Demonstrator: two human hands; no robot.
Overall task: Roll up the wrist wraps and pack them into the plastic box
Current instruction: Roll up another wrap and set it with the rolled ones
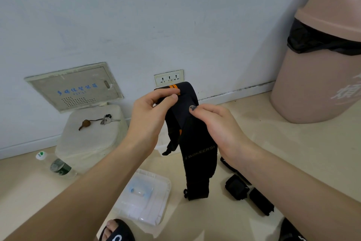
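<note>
You pinch the long black fabric wrist wrap with orange stripes [192, 143] between your left hand [148, 115] and right hand [216, 123]; it hangs folded above the floor.

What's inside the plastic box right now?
No wraps visible inside the plastic box: only something pale blue and clear, which I can't identify. Its near-left corner is hidden behind the left forearm.

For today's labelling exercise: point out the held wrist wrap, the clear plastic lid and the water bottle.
wrist wrap [197, 162], head view, lettered hanging strip.
clear plastic lid [156, 199], head view, right flat part.
water bottle [58, 166], head view, green label.
</note>
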